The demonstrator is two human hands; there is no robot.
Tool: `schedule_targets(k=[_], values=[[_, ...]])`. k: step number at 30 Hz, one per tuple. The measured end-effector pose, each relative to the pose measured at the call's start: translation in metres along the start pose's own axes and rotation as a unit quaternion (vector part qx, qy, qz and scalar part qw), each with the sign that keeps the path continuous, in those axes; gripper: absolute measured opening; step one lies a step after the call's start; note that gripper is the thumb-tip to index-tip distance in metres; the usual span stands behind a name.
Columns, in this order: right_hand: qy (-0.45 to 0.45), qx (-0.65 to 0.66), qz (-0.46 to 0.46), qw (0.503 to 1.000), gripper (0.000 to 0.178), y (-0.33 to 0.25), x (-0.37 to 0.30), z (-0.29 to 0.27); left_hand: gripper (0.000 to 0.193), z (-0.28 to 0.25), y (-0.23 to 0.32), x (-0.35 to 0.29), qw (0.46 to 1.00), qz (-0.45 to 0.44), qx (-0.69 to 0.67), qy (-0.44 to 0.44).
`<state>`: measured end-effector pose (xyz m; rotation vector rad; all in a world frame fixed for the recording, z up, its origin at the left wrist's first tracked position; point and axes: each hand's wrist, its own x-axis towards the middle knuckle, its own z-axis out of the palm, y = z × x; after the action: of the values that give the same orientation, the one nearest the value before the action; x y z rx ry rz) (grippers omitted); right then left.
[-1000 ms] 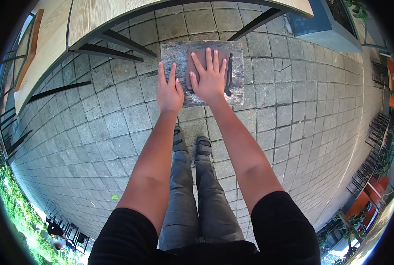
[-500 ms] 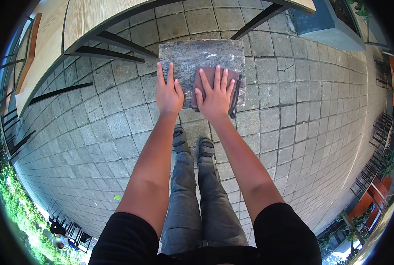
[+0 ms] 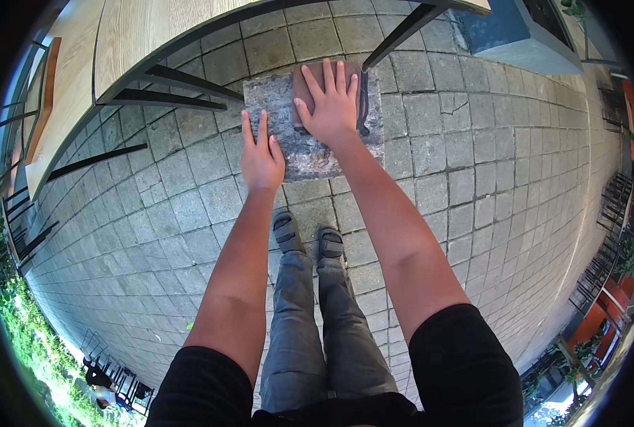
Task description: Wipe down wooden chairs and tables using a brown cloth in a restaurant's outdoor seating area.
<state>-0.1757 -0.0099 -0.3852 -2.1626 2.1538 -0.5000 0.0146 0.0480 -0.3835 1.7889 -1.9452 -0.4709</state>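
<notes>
A rectangular board point(image 3: 310, 162) with a worn, mottled grey and dark surface sits below my hands, above the paving. My right hand point(image 3: 332, 110) lies flat with spread fingers on a folded brown cloth point(image 3: 300, 87), pressing it against the far part of the board. Dark folds of the cloth show along its right side. At the board's left edge rests my left hand point(image 3: 263, 162), its fingers stretched out and pointing away from me, holding nothing. Whatever supports the board is hidden beneath it.
A wooden table point(image 3: 142, 35) with dark metal legs point(image 3: 402, 37) stands at the far left, one leg reaching close to the board's far edge. A blue-grey box-shaped structure point(image 3: 526, 53) is at the far right. My sandalled feet point(image 3: 330, 243) stand on stone paving just before the board.
My right hand has slid the cloth away from me and a little left, from the board's near right part to its far edge. My left hand has shifted slightly left and nearer.
</notes>
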Motion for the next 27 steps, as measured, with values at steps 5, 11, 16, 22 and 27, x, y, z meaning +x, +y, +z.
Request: schedule_targets(k=[5,11,16,22,27], values=[[-0.051,0.04,0.012,0.998,0.081,-0.009,-0.081,-0.03,0.06,-0.005,-0.003,0.001,1.0,0.003,0.007,0.003],[-0.091,0.036,0.049,0.994,0.077,-0.016,-0.161,-0.045,0.06,-0.001,-0.006,-0.001,1.0,0.005,0.021,0.003],[-0.071,0.042,0.091,0.992,0.078,-0.023,-0.132,-0.04,0.059,-0.001,-0.008,-0.002,1.0,0.018,0.011,0.017],[0.015,-0.009,0.111,0.994,0.081,-0.011,-0.028,-0.009,0.059,-0.001,-0.004,0.0,1.0,0.002,0.009,0.01],[-0.041,-0.05,0.091,0.994,0.087,0.008,0.023,0.003,0.056,-0.002,0.001,-0.001,1.0,-0.015,-0.026,-0.007]])
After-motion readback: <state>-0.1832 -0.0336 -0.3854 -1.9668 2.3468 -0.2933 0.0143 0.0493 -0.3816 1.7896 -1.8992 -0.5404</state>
